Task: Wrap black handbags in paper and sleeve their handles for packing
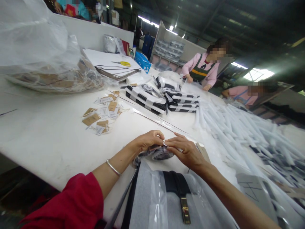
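Note:
My left hand (pixel 152 140) is closed, with thumb and forefinger pinched on a small white piece (pixel 165 144). From the right, my right hand (pixel 182 148) meets it, fingertips pressed on the same piece. Just beneath both hands lies a dark coiled strap (pixel 162 154) wrapped in clear plastic. Nearest to me is a grey bag (pixel 154 194) with a black strap and a gold-coloured clasp (pixel 185 210), partly covered by clear plastic.
Paper tags (pixel 95 119) lie on the white table (pixel 59 127). Black-and-white wrapped bags (pixel 146 100) are stacked beyond my hands. White plastic-covered strips (pixel 228 124) spread at right. Scissors (pixel 124 63) rest on papers (pixel 109 62). A person (pixel 201 68) works across the table.

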`<action>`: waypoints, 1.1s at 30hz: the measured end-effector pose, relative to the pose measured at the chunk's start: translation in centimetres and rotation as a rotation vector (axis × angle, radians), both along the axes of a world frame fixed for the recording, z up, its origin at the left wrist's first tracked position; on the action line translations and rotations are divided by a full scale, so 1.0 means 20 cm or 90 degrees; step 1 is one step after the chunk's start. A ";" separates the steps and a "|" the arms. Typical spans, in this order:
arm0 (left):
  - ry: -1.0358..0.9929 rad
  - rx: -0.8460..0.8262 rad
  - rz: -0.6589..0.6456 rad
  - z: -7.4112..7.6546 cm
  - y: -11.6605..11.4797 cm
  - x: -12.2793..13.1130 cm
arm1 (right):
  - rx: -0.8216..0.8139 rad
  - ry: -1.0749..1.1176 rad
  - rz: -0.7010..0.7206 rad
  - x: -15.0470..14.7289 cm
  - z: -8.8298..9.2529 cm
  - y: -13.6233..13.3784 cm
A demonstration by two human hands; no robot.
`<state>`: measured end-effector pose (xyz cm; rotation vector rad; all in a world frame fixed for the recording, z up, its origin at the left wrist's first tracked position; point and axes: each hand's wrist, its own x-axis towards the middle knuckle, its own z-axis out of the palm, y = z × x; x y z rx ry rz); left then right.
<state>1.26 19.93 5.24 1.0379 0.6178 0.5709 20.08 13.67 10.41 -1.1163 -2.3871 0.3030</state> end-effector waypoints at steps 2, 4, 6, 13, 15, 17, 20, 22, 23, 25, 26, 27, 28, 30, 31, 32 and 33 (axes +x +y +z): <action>0.001 -0.010 0.005 -0.01 0.01 0.00 | 0.054 -0.063 0.041 0.02 0.00 0.00; 0.004 -0.018 0.004 -0.01 0.02 0.00 | 0.098 -0.076 0.055 0.03 -0.01 -0.01; 0.006 -0.023 0.000 -0.01 0.02 -0.01 | 0.133 -0.055 0.053 0.04 -0.02 -0.02; 0.010 -0.013 -0.001 -0.01 0.00 0.01 | 0.124 0.020 0.021 0.06 -0.10 -0.02; 0.012 -0.007 0.000 -0.02 0.00 0.01 | 0.111 0.047 0.007 0.06 -0.11 -0.02; 0.014 0.000 0.001 -0.02 0.00 0.02 | 0.098 0.077 -0.010 0.05 -0.13 -0.02; 0.009 0.010 0.000 -0.03 0.00 0.02 | 0.081 0.111 -0.028 0.04 -0.13 -0.01; 0.018 0.016 -0.005 -0.02 0.00 0.01 | 0.066 0.117 -0.037 0.03 -0.12 -0.01; 0.027 0.020 -0.008 -0.01 0.00 0.01 | 0.055 0.117 -0.043 0.02 -0.11 -0.01; 0.042 0.026 -0.009 0.01 -0.01 0.01 | 0.024 0.114 -0.055 0.02 -0.09 -0.01; 0.049 0.029 -0.007 0.02 -0.01 0.01 | 0.011 0.112 -0.060 0.02 -0.08 0.00; 0.056 0.032 -0.002 0.02 -0.01 0.01 | 0.000 0.110 -0.064 0.01 -0.07 0.00; 0.065 0.034 0.005 0.03 -0.01 0.02 | -0.006 0.108 -0.067 0.01 -0.07 0.00; 0.091 0.043 0.022 0.04 -0.02 0.02 | -0.003 0.099 -0.074 0.00 -0.07 0.01; 0.102 0.048 0.030 0.04 -0.02 0.03 | 0.002 0.090 -0.078 0.00 -0.07 0.01; 0.111 0.053 0.036 0.04 -0.02 0.03 | 0.010 0.076 -0.082 -0.01 -0.06 0.00; 0.120 0.057 0.040 0.05 -0.02 0.03 | 0.020 0.061 -0.088 -0.01 -0.05 -0.02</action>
